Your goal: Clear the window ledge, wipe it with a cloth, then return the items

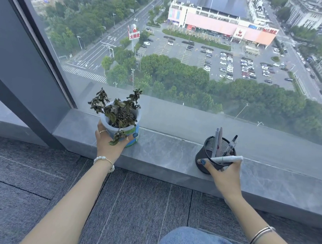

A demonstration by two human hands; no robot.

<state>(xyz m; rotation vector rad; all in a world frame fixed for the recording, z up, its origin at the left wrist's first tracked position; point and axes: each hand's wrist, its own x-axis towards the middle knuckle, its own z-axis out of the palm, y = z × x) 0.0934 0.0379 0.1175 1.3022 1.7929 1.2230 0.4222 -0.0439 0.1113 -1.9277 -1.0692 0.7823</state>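
While both items sit on the grey stone window ledge (163,153) across the middle of the frame, each already has a hand on it. Left of centre, the left hand (110,143) is wrapped around the plant pot (120,124) with its wilted leaves; right of centre, the right hand (223,173) clasps the black mesh pen holder (211,152), a white pen pinned against its rim. No cloth is in view. Whether the ledge is being cleared or restocked I cannot tell. Carpet fills the lower frame.
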